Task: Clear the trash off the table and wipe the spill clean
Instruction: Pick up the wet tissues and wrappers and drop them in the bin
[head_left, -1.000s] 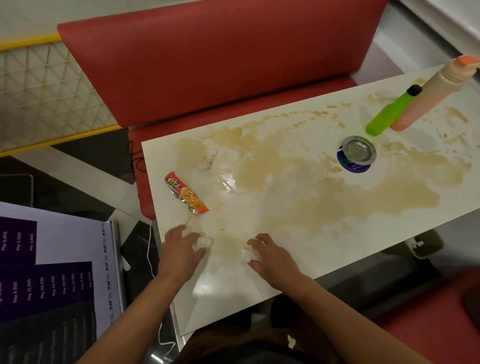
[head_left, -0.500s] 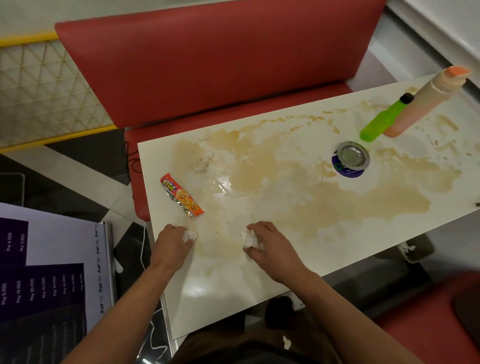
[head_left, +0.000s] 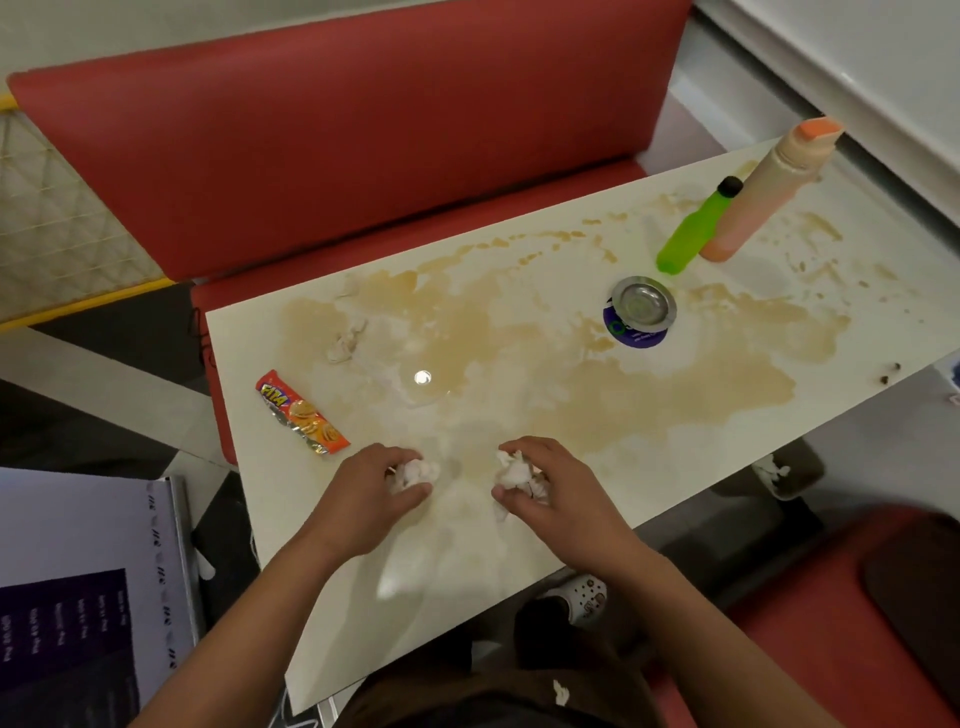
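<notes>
Red wrapper (head_left: 301, 419) beside left hand (head_left: 363, 493); both grips, right hand (head_left: 558, 493) too, clutch tissue wads (head_left: 415, 473).

On table (head_left: 363, 597): wrapper (head_left: 301, 419) near left edge; tissue scrap (head_left: 345, 343) behind it. Spill (head_left: 649, 395) spreads mid-table to right. Metal dish (head_left: 644, 304) on a disc (possibly a coaster), far right; two bottles (head_left: 727, 218) just behind, touching.
</notes>
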